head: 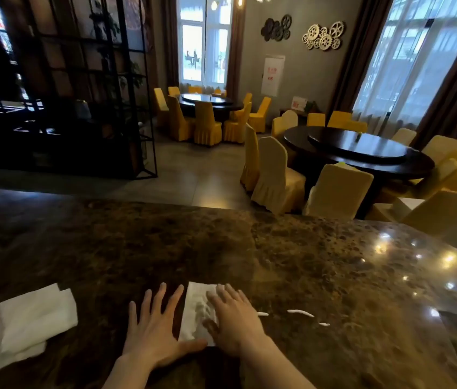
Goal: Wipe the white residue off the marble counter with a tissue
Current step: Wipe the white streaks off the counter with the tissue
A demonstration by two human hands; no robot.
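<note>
White residue (pixel 300 313) on marble counter (pixel 137 242) — three short streaks, just right of right hand (pixel 235 324); unwiped by the look of it. Tissue (pixel 197 313) flat on counter between the hands, pressed under right hand, fingers extended and close together. Left hand (pixel 154 332) flat beside it, fingers spread wide, thumb touching tissue's near edge. Spare tissues (pixel 33 318) well left. Judged barely begun — all visible streaks left to clear.

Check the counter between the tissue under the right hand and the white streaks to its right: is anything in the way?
Nothing visible. The right hand presses the tissue flat, and only bare marble counter lies between it and the white residue. The spare tissues lie on the far left.
</note>
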